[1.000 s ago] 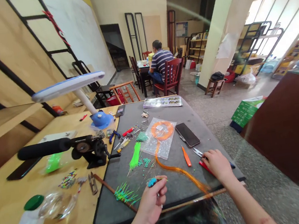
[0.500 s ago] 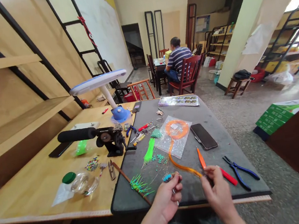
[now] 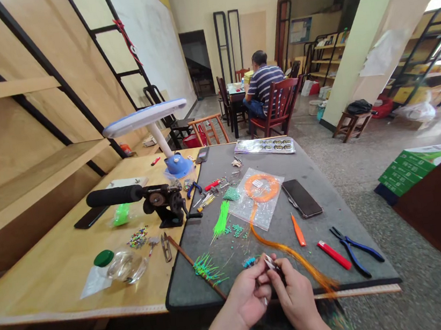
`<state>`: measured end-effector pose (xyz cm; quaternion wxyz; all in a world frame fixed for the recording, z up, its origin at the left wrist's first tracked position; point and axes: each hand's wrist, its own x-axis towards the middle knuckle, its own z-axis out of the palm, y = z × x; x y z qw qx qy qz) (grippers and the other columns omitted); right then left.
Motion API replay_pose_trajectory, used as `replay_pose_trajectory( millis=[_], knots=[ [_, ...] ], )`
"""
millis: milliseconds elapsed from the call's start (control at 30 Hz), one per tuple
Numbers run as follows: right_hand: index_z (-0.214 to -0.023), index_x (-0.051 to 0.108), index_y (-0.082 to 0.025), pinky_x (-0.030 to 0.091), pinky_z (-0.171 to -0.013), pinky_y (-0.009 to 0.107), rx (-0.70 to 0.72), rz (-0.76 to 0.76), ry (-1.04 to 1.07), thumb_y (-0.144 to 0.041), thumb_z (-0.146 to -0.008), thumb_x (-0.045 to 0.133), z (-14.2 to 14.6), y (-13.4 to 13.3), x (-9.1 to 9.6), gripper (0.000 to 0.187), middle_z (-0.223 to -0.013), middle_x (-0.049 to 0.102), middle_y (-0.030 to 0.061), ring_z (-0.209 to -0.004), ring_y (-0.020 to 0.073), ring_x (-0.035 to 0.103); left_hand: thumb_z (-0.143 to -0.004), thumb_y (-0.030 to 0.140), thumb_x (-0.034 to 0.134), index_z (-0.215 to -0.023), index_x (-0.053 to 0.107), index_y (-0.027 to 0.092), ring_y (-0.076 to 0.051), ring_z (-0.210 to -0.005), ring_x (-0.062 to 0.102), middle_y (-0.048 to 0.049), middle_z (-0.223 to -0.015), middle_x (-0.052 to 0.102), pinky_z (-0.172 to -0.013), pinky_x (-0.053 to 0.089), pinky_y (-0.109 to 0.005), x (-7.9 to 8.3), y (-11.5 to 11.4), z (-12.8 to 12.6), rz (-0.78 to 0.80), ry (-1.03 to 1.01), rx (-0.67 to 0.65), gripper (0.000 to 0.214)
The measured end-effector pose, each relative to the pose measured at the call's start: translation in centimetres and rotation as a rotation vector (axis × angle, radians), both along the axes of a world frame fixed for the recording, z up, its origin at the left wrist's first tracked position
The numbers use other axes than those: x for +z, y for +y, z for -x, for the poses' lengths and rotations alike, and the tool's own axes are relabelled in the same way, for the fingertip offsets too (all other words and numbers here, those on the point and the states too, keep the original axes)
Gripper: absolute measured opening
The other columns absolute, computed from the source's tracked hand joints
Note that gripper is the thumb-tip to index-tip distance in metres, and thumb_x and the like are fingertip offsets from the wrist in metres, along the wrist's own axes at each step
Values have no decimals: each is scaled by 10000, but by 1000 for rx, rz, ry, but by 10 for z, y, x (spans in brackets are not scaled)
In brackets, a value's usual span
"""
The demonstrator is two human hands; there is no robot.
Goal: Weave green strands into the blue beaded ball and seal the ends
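Both hands meet at the near edge of the grey mat [image 3: 333,215]. My left hand [image 3: 249,294] is closed in a pinch on a small blue-tufted piece [image 3: 249,262]. Touching it, my right hand [image 3: 295,293] is closed on a small silver metal tool [image 3: 271,263], possibly scissors, with its tip at the left fingertips. A bundle of orange strands [image 3: 287,253] runs past my right hand to the mat's edge. Just left of the hands lies a wooden stick with green tufts [image 3: 205,270].
On the mat lie an orange-handled tool [image 3: 298,229], a red lighter [image 3: 333,254], blue pliers [image 3: 357,251], a phone [image 3: 302,198], a bag with an orange coil [image 3: 262,189], and green strands [image 3: 221,219]. A black crank vise [image 3: 164,205], lamp [image 3: 145,118] and jar [image 3: 126,266] are at the left. A person [image 3: 262,86] sits far back.
My right hand left the mat's right side, where the lighter and pliers lie, and came to my left hand with the silver tool. The view swung left.
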<state>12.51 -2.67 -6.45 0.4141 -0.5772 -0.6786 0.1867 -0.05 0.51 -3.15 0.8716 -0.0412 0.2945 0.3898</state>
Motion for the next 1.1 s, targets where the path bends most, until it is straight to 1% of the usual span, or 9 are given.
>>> replay_pose_trajectory(
  millis=[133, 400, 633, 867, 967, 1033, 1100],
  knots=[
    [-881, 556, -195, 441, -523, 213, -4, 14, 15, -423, -933, 396, 0, 0, -2, 283, -672, 678, 25, -575, 169, 664, -860, 109, 570, -879, 645, 17, 16, -375, 395, -6, -631, 538, -285, 175, -75, 1, -1, -2, 33, 6, 2, 120],
    [-858, 569, -195, 444, -521, 210, -11, 44, 37, -433, -927, 394, 0, 1, -3, 303, -662, 680, 40, -571, 176, 659, -918, 125, 467, -894, 641, 3, 11, -365, 403, -9, -604, 545, -270, 194, -77, -1, -1, -2, 48, -21, 4, 213],
    [-846, 564, -194, 428, -519, 206, -15, 60, 45, -419, -926, 404, 0, 0, -4, 288, -637, 662, 22, -557, 165, 645, -925, 131, 458, -902, 635, 3, 10, -366, 406, -10, -605, 546, -265, 194, -78, -1, -1, -3, 56, -36, 7, 220],
    [-818, 574, -198, 420, -524, 200, -34, 83, 59, -433, -931, 382, 2, -1, -4, 323, -627, 659, 11, -541, 151, 636, -908, 139, 493, -891, 618, 3, 3, -381, 416, -7, -605, 547, -267, 187, -83, -6, 0, -2, 44, -46, 5, 186],
    [-800, 570, -202, 413, -518, 208, -101, 71, 23, -467, -935, 343, -5, 0, -3, 373, -617, 657, 14, -530, 156, 634, -883, 138, 532, -860, 600, 26, 0, -396, 424, -40, -707, 612, -263, 182, -90, -8, 2, 0, 72, -40, 3, 133],
    [-810, 566, -203, 400, -506, 220, -207, 74, -43, -503, -928, 326, -17, 4, -1, 403, -597, 653, 18, -528, 172, 635, -867, 139, 555, -848, 586, 45, 0, -404, 427, -56, -790, 639, -262, 179, -93, -8, 3, 1, 97, -57, -3, 101],
    [-852, 571, -201, 369, -481, 231, -350, 109, -154, -532, -918, 322, -36, 10, 1, 419, -594, 657, 26, -538, 191, 641, -852, 137, 575, -843, 577, 58, -2, -407, 431, -53, -805, 639, -266, 172, -96, -6, 4, 1, 121, -83, -10, 79]
  ],
)
